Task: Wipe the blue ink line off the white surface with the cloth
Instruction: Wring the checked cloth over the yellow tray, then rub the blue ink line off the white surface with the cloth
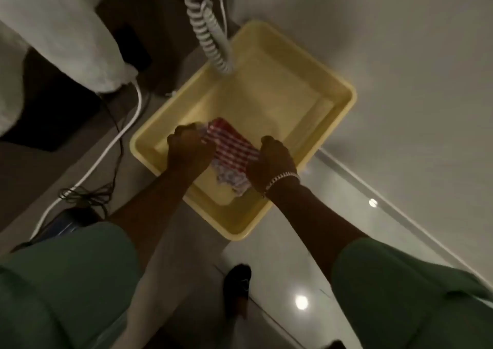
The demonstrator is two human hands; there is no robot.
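1. Fingers of my left hand [188, 150] and right hand [272, 162] are clenched on opposite ends of the red-striped cloth [230, 151].
2. Cloth hangs over the yellow tub [344, 100]; its lower folds blur.
3. I can't make out any ink line.

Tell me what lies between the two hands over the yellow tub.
In the head view, the red-and-white striped cloth spans from the left hand to the right hand, both gripping it above the yellow tub.

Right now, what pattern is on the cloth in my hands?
Red and white stripes on the cloth, held over the yellow tub; head view.
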